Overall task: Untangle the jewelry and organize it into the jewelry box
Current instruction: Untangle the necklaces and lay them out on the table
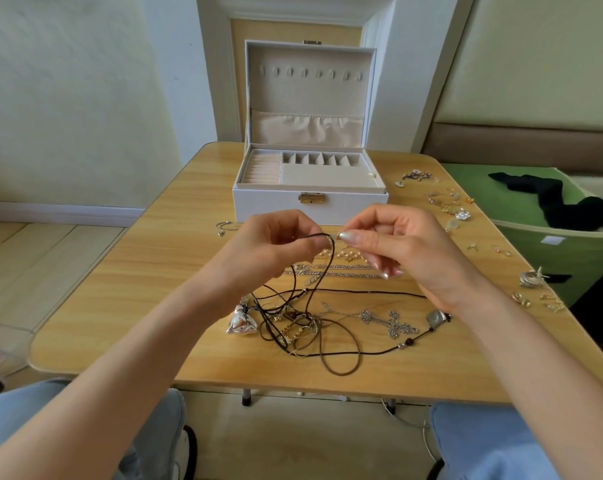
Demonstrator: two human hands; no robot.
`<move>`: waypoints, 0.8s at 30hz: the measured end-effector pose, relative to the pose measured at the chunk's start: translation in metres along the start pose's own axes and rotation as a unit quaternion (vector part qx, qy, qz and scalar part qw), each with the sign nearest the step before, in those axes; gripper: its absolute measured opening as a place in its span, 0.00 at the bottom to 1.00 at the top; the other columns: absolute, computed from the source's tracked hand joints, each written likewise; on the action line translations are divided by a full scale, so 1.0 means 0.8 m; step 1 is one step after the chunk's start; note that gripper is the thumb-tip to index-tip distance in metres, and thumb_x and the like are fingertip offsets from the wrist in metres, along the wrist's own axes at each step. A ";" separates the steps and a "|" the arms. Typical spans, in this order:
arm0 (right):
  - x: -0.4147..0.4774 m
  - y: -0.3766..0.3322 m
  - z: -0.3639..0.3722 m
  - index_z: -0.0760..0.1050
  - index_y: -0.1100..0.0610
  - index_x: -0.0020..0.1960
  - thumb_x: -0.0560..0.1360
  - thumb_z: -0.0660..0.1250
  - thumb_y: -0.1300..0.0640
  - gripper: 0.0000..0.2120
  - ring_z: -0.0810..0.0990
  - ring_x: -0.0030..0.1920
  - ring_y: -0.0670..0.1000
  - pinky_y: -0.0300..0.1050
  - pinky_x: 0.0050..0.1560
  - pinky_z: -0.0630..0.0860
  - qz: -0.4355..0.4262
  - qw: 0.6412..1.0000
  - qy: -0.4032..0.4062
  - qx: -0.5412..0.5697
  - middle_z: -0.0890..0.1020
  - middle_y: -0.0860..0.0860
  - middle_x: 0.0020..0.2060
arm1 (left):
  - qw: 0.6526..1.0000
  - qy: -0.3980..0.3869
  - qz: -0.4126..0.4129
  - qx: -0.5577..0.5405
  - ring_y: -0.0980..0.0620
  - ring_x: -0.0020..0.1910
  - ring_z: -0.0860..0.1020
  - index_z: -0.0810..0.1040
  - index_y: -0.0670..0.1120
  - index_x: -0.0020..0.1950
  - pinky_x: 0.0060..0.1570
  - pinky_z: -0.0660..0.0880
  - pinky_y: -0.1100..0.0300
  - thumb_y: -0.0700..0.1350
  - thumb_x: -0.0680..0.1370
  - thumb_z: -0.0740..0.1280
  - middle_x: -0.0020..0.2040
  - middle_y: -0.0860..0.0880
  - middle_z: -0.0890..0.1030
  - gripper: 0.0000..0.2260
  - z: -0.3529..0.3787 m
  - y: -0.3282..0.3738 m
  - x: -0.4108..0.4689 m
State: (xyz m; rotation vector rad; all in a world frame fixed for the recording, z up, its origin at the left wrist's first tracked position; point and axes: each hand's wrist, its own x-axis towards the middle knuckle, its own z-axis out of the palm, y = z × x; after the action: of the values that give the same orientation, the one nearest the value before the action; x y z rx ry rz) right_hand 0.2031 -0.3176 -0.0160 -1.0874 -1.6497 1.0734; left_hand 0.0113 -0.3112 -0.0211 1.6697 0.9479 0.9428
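pinching a dark cord (322, 271), both hands raised.

Legible text check: nothing readable.
Only candidate is a small white tag (552, 240) on the wall of the green bin (549, 268) just off the right edge of the desk (147, 271). It looks blank to me, any print too small to tell. The gold clasp (311, 198) on my jewelry box (272, 202), at the desk's far edge, shows no mark I can make out.
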 end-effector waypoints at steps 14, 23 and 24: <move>0.002 0.000 0.000 0.77 0.63 0.42 0.71 0.70 0.62 0.04 0.63 0.22 0.45 0.34 0.24 0.62 -0.031 0.999 0.044 -0.004 0.69 0.52 0.21 | 0.999 0.014 0.014 0.033 0.59 0.24 0.65 0.81 0.42 0.46 0.25 0.61 0.73 0.41 0.77 0.65 0.25 0.56 0.72 0.06 0.001 0.003 -0.001; 0.003 -0.002 -0.015 0.75 0.59 0.38 0.73 0.68 0.63 0.05 0.63 0.23 0.46 0.38 0.25 0.60 -0.031 0.995 0.096 0.016 0.68 0.52 0.23 | 0.989 0.066 -0.072 0.111 0.61 0.23 0.67 0.76 0.41 0.35 0.25 0.63 0.74 0.39 0.77 0.63 0.24 0.55 0.71 0.11 -0.017 -0.003 0.003; 0.003 -0.001 -0.015 0.75 0.59 0.38 0.73 0.67 0.63 0.06 0.63 0.23 0.46 0.38 0.24 0.61 -0.030 0.995 0.094 0.018 0.68 0.52 0.23 | 0.985 0.073 -0.083 0.134 0.60 0.24 0.67 0.75 0.42 0.33 0.28 0.64 0.71 0.41 0.77 0.62 0.25 0.54 0.71 0.12 -0.019 -0.004 0.003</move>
State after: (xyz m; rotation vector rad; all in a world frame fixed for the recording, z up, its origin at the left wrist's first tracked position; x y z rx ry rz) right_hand 0.2138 -0.3135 -0.0118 -1.0744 -1.4979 0.9298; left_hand -0.0019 -0.3027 -0.0201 1.7270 1.3421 0.8619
